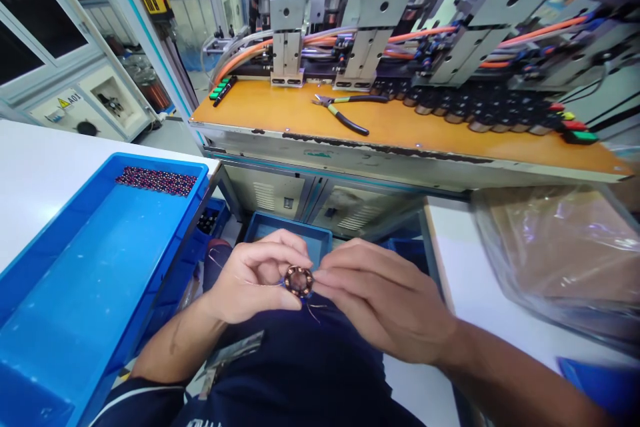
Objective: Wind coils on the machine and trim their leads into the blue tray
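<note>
A small ring-shaped motor stator (299, 281) with copper windings is held up in front of my body, its round opening facing me. My left hand (255, 277) grips its left side between thumb and fingers. Thin copper wire ends stick out from it, one past my left hand and others below the ring. On the right edge of the stator, the fingertips of my right hand (380, 297) are pinched together. Whether they hold a wire end or the ring itself is too small to make out.
At left, a blue tray (100, 247) has rows of small dark parts (157, 181) at its far end. Pliers (345, 110) lie on the orange bench (250, 110) under the machine, near several dark cylindrical parts (470, 107). A plastic-wrapped carton (565, 247) sits at right.
</note>
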Tool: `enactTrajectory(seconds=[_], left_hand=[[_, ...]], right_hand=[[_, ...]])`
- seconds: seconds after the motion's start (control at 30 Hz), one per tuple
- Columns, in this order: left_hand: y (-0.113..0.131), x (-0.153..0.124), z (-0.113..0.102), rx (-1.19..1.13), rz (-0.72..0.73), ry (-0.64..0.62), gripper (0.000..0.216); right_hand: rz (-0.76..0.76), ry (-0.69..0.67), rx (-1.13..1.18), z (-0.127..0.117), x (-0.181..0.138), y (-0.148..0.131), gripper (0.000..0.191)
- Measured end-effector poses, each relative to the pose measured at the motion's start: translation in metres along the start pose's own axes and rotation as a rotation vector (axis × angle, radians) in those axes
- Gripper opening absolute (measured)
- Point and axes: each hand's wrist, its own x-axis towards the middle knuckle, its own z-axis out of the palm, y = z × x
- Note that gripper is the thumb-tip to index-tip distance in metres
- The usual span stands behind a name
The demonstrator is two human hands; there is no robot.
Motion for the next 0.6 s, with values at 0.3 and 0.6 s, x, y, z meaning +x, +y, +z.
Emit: enactTrajectory(seconds=[0.3,0.6], left_hand=[[0.007,-0.005,-0.003,0.1,-0.224,-0.012,0.028],[-0.001,-0.006,0.003,0.082,0.074,0.032,0.029]], right_hand=[[-0.015,0.185,-0.021,0.02,-0.012,0.005,0.009],[0.14,0.196,-0.147,0.016,-0.009,-0.001,0.01]])
